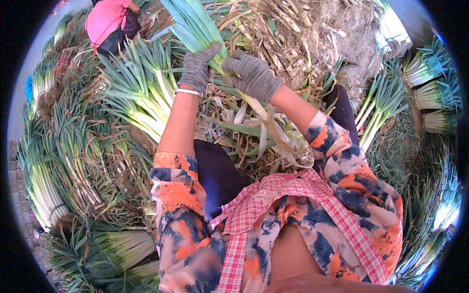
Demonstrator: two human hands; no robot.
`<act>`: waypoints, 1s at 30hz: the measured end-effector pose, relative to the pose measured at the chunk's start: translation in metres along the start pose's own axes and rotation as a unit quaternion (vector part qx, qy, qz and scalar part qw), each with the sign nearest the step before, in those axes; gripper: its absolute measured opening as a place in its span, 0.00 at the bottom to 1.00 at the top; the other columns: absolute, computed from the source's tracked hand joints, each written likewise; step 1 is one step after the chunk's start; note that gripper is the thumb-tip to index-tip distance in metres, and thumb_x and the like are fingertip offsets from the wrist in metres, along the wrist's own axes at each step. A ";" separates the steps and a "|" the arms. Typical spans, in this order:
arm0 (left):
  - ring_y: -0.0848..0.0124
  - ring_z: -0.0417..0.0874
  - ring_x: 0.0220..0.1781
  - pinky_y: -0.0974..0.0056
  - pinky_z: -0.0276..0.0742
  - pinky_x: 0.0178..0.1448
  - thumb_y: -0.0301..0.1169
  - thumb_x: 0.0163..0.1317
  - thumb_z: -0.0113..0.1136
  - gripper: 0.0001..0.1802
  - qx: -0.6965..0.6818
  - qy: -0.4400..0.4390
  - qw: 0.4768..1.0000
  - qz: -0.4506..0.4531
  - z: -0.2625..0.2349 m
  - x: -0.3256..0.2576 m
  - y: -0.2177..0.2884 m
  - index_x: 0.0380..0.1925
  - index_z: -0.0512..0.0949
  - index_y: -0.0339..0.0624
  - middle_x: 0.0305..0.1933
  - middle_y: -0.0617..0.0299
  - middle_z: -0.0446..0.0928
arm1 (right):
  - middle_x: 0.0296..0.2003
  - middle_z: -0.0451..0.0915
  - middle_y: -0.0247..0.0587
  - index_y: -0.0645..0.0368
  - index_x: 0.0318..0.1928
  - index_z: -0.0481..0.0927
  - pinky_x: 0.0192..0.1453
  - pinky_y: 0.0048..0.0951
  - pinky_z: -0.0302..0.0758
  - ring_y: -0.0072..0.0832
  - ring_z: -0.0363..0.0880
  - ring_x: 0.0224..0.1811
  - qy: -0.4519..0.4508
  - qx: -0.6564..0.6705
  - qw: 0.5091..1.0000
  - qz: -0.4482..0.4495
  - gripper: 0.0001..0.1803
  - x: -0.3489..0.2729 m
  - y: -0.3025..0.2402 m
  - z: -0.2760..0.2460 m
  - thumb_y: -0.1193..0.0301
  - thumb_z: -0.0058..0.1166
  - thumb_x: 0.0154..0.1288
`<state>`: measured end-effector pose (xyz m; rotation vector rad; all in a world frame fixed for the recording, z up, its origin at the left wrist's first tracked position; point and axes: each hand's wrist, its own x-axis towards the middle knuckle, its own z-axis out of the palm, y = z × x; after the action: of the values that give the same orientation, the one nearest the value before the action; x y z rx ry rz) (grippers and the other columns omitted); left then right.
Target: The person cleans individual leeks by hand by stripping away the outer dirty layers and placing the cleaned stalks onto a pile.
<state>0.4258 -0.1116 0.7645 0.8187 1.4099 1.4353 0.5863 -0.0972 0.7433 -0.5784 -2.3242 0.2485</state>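
Observation:
Up in front of me, my left hand [199, 68], in a grey knit glove, is closed round a leek [195, 31] where its broad green leaves begin. The leaves point away from me. Close beside it, my right hand [251, 75], gloved alike, has its fingers closed against the base of those leaves. A pale strip of leek sheath [261, 110] runs down from beneath the right hand toward a clump of loose dry skins [293, 146]. Whether the strip is joined to the held leek is hidden by the glove. Left of my forearm lies a bunch of peeled leeks [151, 93].
Untrimmed leeks with dry roots [312, 44] are heaped at the far side. More clean leeks [378, 107] lie right of my knee. Bundled leeks [430, 93] line the right edge, others [41, 190] the left. A person in pink [105, 24] crouches at far left.

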 end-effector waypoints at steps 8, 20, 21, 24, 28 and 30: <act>0.77 0.76 0.23 0.76 0.68 0.18 0.31 0.46 0.64 0.15 -0.053 -0.041 0.997 0.024 -0.015 -0.009 0.000 0.35 0.76 0.39 0.29 0.64 0.77 | 0.29 0.72 0.45 0.58 0.30 0.70 0.36 0.37 0.71 0.42 0.74 0.31 -0.186 0.127 0.974 0.020 0.10 -0.053 0.005 -0.024 0.66 0.52 0.52; 0.78 0.73 0.21 0.75 0.63 0.16 0.31 0.44 0.66 0.14 -0.008 0.113 0.989 0.098 -0.067 0.015 -0.003 0.32 0.75 0.42 0.29 0.66 0.75 | 0.32 0.78 0.44 0.57 0.35 0.76 0.39 0.36 0.73 0.41 0.77 0.33 -0.593 -0.109 0.793 0.087 0.11 -0.234 0.078 0.018 0.69 0.49 0.49; 0.78 0.73 0.21 0.75 0.63 0.15 0.31 0.44 0.66 0.14 -0.008 0.130 0.987 0.096 -0.074 0.017 -0.005 0.32 0.75 0.42 0.29 0.66 0.75 | 0.31 0.78 0.44 0.57 0.35 0.77 0.40 0.36 0.73 0.42 0.77 0.33 -0.603 -0.100 0.784 0.109 0.11 -0.234 0.085 0.021 0.69 0.49 0.49; 0.76 0.73 0.22 0.74 0.63 0.17 0.31 0.45 0.65 0.15 -0.021 0.182 0.981 0.065 -0.094 0.034 -0.009 0.35 0.76 0.40 0.28 0.64 0.74 | 0.36 0.77 0.46 0.59 0.43 0.74 0.46 0.34 0.71 0.41 0.76 0.39 -0.551 -0.050 0.815 0.173 0.21 -0.175 0.064 -0.010 0.66 0.54 0.45; 0.71 0.73 0.22 0.71 0.67 0.18 0.31 0.44 0.65 0.15 -0.091 0.176 0.980 0.021 -0.117 0.042 -0.013 0.33 0.75 0.40 0.29 0.60 0.74 | 0.45 0.71 0.50 0.64 0.51 0.67 0.56 0.33 0.64 0.39 0.69 0.49 -0.121 0.208 0.958 0.156 0.35 -0.146 0.006 -0.032 0.62 0.63 0.40; 0.67 0.74 0.24 0.66 0.71 0.22 0.32 0.45 0.65 0.16 -0.153 0.167 0.974 0.017 -0.120 0.059 -0.021 0.34 0.74 0.40 0.29 0.58 0.73 | 0.44 0.72 0.50 0.63 0.51 0.67 0.56 0.33 0.64 0.40 0.69 0.49 -0.145 0.221 0.947 0.184 0.31 -0.141 -0.006 -0.028 0.67 0.60 0.45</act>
<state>0.2982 -0.1024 0.7208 0.4185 1.3711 1.8256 0.6944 -0.1692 0.6807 -0.7798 -2.3051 1.0636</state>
